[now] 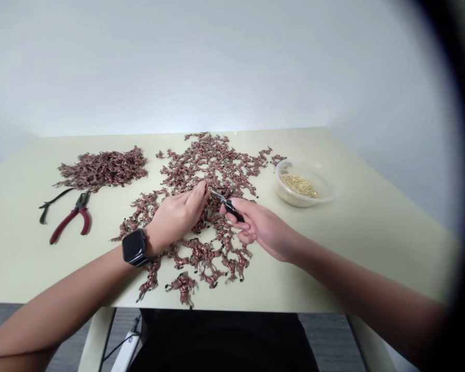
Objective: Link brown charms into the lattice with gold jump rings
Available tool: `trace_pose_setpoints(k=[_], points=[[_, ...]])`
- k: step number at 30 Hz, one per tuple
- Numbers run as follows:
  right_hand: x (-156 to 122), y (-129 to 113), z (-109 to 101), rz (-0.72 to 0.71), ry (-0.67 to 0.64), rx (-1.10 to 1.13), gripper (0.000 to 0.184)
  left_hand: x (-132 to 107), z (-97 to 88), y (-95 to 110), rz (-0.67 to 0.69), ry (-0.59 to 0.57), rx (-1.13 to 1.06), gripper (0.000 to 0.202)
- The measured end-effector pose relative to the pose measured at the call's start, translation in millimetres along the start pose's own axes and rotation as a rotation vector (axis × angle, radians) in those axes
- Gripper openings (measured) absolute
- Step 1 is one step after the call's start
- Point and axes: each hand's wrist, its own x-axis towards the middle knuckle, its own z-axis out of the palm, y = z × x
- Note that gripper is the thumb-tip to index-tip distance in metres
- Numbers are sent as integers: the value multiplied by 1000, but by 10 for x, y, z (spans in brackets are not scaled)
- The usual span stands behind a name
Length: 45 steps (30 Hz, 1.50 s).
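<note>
Over the middle of the desk (313, 281), the left hand (178, 211), with a smartwatch (134, 247) at its wrist, has its fingers drawn together; whatever they may pinch is too small to tell. The right hand (265, 225) grips a black-handled tool (234, 211), its metal tip pointed at the left fingertips. Brown figurines (201, 253) spread beneath and around both hands. A denser figurine heap (104, 169) lies at the far left, behind red-handled pliers (78, 208) and a slim black tool (51, 202). Rightward, a plastic bowl (327, 196) holds gold-coloured bits (300, 184).
</note>
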Motion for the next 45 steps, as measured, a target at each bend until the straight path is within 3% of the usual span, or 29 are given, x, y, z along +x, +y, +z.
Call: trace_pose_setpoints(k=[4, 8, 14, 22, 36, 40, 42, 45], points=[[-10, -21, -107, -395, 234, -605, 27, 86, -133, 109, -316, -98, -387, 24], [29, -28, -242, -682, 245, -1040, 29, 113, -178, 145, -489, -177, -725, 34], [74, -37, -340, -785, 236, -1269, 30, 80, -117, 106, -559, -214, -924, 35], [66, -64, -385, -790, 234, -1408, 33, 77, -135, 98, -559, -258, -897, 32], [20, -83, -351, -745, 216, -1425, 33, 134, -217, 138, -418, -282, -702, 34], [-9, -93, -277, -569, 185, -1095, 29, 52, -147, 110, -227, -154, -352, 21], [-11, -103, -254, -393, 107, -833, 31, -15, -74, 42, -63, -66, -169, 31], [7, -115, -251, -96, -63, -415, 42, -82, 9, -70, 156, -32, -5, 44]])
